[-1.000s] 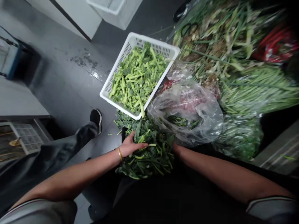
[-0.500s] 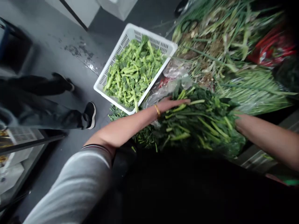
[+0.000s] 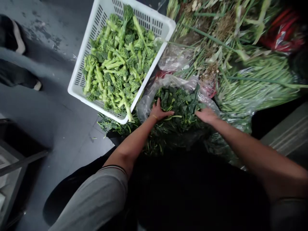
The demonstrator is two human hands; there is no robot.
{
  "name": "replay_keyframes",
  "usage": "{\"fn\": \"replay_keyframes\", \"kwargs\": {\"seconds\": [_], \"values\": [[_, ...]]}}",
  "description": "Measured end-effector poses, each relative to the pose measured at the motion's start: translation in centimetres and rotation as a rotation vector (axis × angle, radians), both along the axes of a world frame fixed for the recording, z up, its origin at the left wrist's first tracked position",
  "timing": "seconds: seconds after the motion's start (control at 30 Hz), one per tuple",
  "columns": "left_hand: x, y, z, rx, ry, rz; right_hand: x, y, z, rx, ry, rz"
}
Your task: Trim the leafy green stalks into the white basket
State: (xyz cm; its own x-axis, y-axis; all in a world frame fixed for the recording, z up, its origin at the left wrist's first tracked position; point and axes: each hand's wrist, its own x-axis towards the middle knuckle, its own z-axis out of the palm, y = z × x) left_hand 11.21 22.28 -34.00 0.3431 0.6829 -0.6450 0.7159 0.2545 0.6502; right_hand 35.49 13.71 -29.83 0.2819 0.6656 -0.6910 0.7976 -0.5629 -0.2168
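Observation:
My left hand point(image 3: 159, 112) rests on dark leafy greens point(image 3: 179, 101), its thumb and fingers spread apart. On the other side of the same greens lies my right hand point(image 3: 207, 115); its thumb points inward, and its other fingers are partly hidden among leaves and plastic. It looks open and loosely laid on the heap. A clear plastic bag point(image 3: 145, 104) surrounds the far and side edges of the greens. The near part of the heap falls into dark shadow against my body.
A white slotted basket point(image 3: 81, 69) of broccoli stems point(image 3: 117, 64) stands at the left. Uprooted green onions point(image 3: 223, 29), bagged long green stalks point(image 3: 260, 85) and a red bag point(image 3: 284, 35) lie at the right. Another person's shoe point(image 3: 18, 38) shows on the floor point(image 3: 64, 134).
The bunch of greens between my hands has come down into the clear bag. My right hand has moved left, closer to the left hand. The view has shifted nearer the basket.

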Motion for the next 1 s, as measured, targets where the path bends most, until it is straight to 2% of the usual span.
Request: {"fn": "replay_keyframes", "kwargs": {"seconds": [0.07,0.13,0.17,0.23,0.3,0.4,0.47,0.5,0.6,0.67,0.73,0.77,0.83,0.87,0.93,1.0], "values": [[-3.2,-0.5,2.0,0.125,-0.113,-0.001,0.6,-3.0,2.1,0.037,-0.072,0.111],[-6.8,-2.0,3.2,0.203,-0.111,0.084,0.1,-6.5,3.6,0.07,-0.04,0.387],[-8.4,-3.0,3.4,0.183,-0.038,0.176,-0.5,-8.2,3.8,0.058,0.013,0.55],[-10.6,-4.7,2.9,0.053,0.151,0.383,-2.5,-10.4,3.3,-0.04,0.102,0.795],[-11.2,-5.5,1.6,-0.089,0.264,0.526,-4.6,-11.0,1.5,-0.14,0.092,0.886],[-10.3,-5.0,-0.4,-0.165,0.222,0.573,-6.9,-9.4,-1.1,-0.2,0.034,0.873],[-9.6,-4.3,-0.7,-0.172,0.16,0.58,-7.4,-8.3,-1.4,-0.205,0.047,0.868],[-9.5,-4.0,-0.6,-0.168,0.131,0.583,-7.2,-8.0,-0.9,-0.205,0.064,0.872],[-10.5,-3.6,1.1,-0.154,0.057,0.596,-5.0,-8.7,2.3,-0.169,0.118,0.899],[-12.0,-3.8,3.0,-0.15,0.016,0.601,-2.1,-10.4,4.6,-0.055,0.152,0.897],[-13.8,-4.3,4.9,-0.154,-0.011,0.599,1.8,-12.7,5.7,0.073,0.187,0.865],[-14.6,-4.7,5.7,-0.162,-0.017,0.592,3.8,-13.9,5.5,0.064,0.201,0.841],[-16.0,-5.4,7.0,-0.184,-0.017,0.565,7.4,-15.9,4.2,-0.007,0.234,0.796],[-16.6,-5.8,7.3,-0.198,-0.012,0.545,8.7,-16.5,3.3,0.036,0.232,0.797],[-17.3,-6.2,7.7,-0.217,0.007,0.504,9.7,-16.8,2.0,0.071,0.161,0.823],[-18.0,-5.8,7.6,-0.198,0.035,0.491,8.2,-15.7,2.3,0.095,0.083,0.838]]}}
